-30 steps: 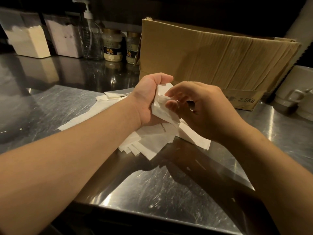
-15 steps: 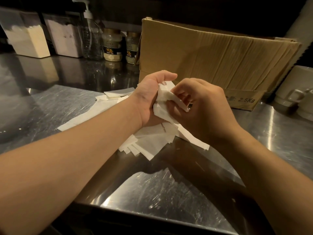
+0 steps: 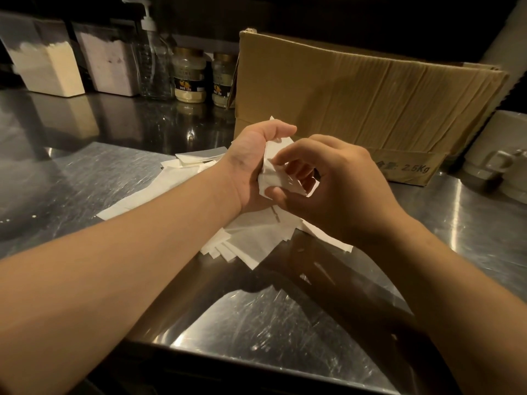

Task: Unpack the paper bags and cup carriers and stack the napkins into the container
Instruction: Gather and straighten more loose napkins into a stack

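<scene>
- Left hand [image 3: 256, 169] is up off the steel counter [image 3: 85, 178], fingers curled round a crumpled wad of napkins [image 3: 272, 172], clenching it from the left side.
- Right hand [image 3: 336, 189] comes in from the opposite side, thumb and fingertips pinching the right edge of the same wad; so both hands are grasping one bundle between them.
- The wad stands roughly upright in the left fist, its long axis running top to bottom, with a white corner poking out above the thumb.
- Directly underneath, a loose heap of flat napkins [image 3: 251, 240] fans across the counter, spreading away to the left, near-touching the left wrist.
- The key relation: the pile lies straight below the grip, and both hands are about equally near it.
- Cardboard box [image 3: 356, 89] stands just behind the hands, open top hidden from here; whether it is the container, I cannot tell.
- My read: the wad needs straightening before stacking.
</scene>
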`<control>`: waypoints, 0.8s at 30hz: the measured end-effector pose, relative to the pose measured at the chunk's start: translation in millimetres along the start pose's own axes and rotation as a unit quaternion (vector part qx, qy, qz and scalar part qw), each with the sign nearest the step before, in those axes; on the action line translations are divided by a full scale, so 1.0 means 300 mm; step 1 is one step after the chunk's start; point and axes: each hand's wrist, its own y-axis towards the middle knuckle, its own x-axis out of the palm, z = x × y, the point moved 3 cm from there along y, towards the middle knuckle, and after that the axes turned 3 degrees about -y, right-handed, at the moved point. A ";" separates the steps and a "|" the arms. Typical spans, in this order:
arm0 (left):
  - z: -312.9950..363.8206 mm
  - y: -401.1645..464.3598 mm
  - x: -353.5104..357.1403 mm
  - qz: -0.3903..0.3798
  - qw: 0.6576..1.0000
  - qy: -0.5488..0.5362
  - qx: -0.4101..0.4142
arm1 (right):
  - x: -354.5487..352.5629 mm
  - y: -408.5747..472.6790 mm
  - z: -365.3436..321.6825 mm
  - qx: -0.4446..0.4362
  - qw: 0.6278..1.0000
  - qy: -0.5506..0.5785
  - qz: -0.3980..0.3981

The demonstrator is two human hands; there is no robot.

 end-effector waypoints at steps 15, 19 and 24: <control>0.005 -0.001 0.003 0.013 1.000 -0.017 -0.002 | 0.013 -0.001 -0.008 -0.026 0.991 -0.125 0.031; 0.008 -0.004 0.002 0.020 1.000 -0.019 -0.001 | 0.008 0.003 -0.002 -0.030 0.989 -0.137 0.034; 0.009 -0.002 -0.002 0.012 0.999 -0.033 -0.007 | 0.001 0.001 0.009 -0.021 0.993 -0.115 0.023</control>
